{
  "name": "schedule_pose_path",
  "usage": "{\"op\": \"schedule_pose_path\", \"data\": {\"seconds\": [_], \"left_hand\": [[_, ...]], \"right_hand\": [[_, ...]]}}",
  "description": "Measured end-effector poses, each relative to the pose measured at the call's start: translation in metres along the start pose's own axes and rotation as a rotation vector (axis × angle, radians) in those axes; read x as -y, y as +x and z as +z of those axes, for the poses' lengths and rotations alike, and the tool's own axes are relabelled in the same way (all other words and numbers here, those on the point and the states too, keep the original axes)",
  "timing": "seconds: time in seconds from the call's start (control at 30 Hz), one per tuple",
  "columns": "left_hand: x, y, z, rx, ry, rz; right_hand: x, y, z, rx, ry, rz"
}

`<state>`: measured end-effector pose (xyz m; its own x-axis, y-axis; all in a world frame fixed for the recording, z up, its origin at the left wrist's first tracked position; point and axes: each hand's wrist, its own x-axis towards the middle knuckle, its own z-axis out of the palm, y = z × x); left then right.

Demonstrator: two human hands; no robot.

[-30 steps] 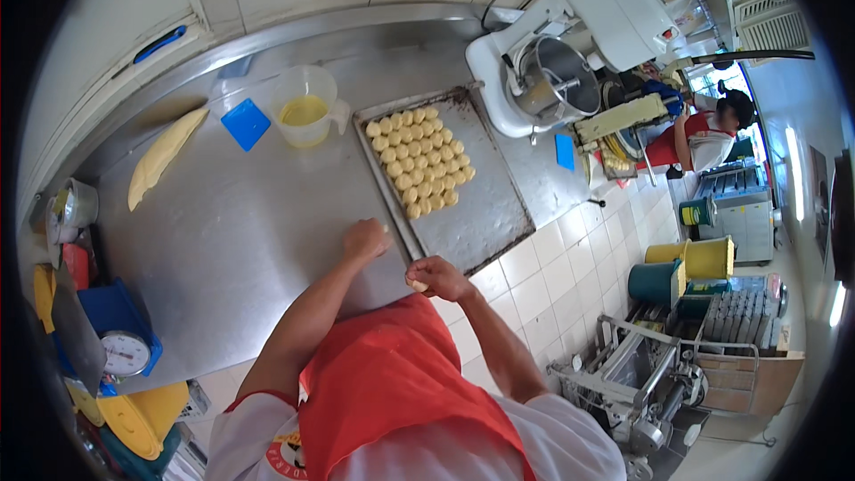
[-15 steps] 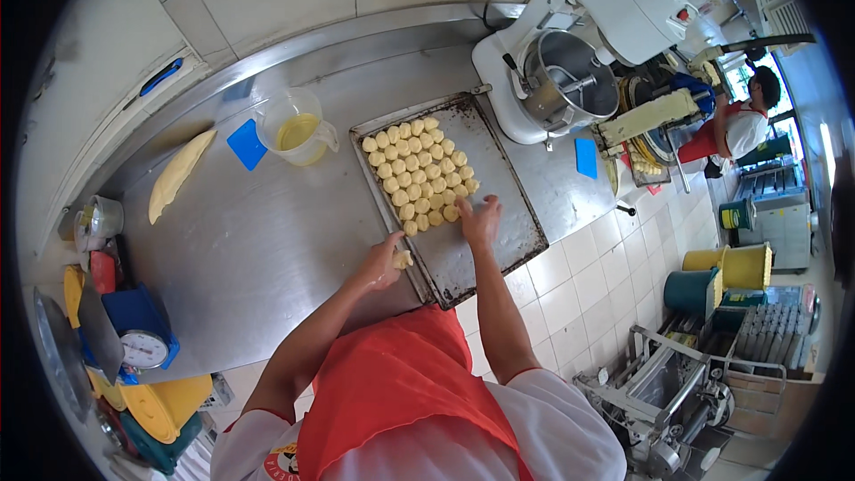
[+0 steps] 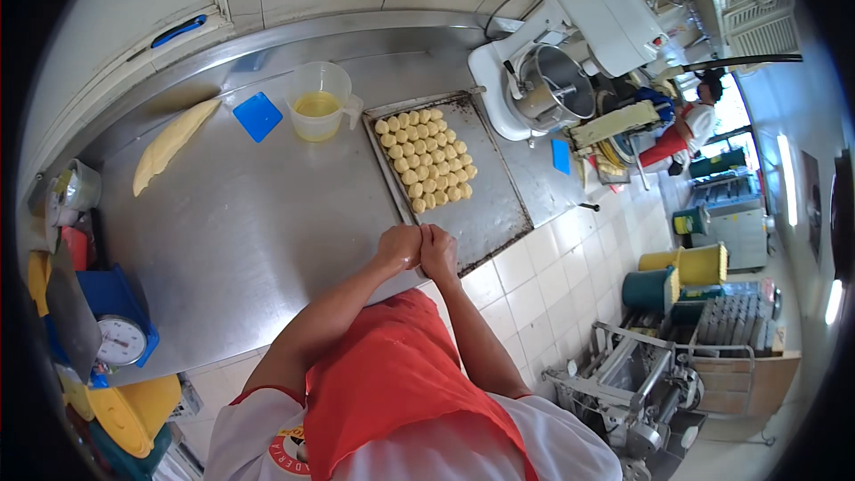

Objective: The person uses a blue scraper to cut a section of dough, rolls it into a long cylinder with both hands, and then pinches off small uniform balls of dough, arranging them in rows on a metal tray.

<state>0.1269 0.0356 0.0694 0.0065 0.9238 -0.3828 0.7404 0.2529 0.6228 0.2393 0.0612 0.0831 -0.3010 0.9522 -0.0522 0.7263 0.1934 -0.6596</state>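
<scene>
Over the tray's near edge, my left hand is closed, knuckles up. It held a pale piece of dough half a second ago; the fingers hide that dough now. Pressed against it, my right hand is closed too, and what lies inside it cannot be seen. Beyond them, rows of small round dough balls sit close together on the left part of a dark-rimmed metal baking tray. A long strip of dough lies on the steel table at the far left.
A clear measuring jug with yellowish liquid stands beside a blue scraper. Behind the tray's right side is a stand mixer, with another blue scraper near it. A dial scale is at the left. Another person stands at the far right.
My right hand has left the dough balls and come back to my left hand; its open fingers have closed. The dough in my left hand is now hidden. The view has shifted slightly.
</scene>
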Motion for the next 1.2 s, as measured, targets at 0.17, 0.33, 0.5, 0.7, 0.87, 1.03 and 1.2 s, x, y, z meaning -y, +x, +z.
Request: {"op": "schedule_pose_path", "data": {"seconds": [0.17,0.33,0.5,0.7,0.87,1.03,1.2], "left_hand": [[-0.006,-0.016,0.000,-0.022,0.102,0.041],[0.058,0.012,-0.013,-0.075,-0.071,-0.404],[0.065,-0.012,0.004,-0.296,-0.073,-0.228],[0.048,-0.014,0.054,-0.333,-0.161,-0.138],[0.011,-0.008,0.048,-0.282,-0.264,-0.200],[0.005,0.003,0.041,-0.290,-0.343,-0.201],[-0.002,0.011,0.033,-0.297,-0.356,-0.108]], "right_hand": [[-0.012,-0.006,-0.021,0.188,-0.102,-0.003],[-0.027,-0.048,-0.009,0.906,0.566,0.081],[-0.145,0.024,-0.016,0.156,0.422,0.120],[-0.178,0.150,-0.030,-0.236,0.230,0.110],[-0.170,0.186,-0.020,-0.213,-0.112,-0.073],[-0.140,0.123,-0.041,0.010,0.114,-0.113],[-0.068,0.036,-0.026,0.691,0.796,0.052]]}}
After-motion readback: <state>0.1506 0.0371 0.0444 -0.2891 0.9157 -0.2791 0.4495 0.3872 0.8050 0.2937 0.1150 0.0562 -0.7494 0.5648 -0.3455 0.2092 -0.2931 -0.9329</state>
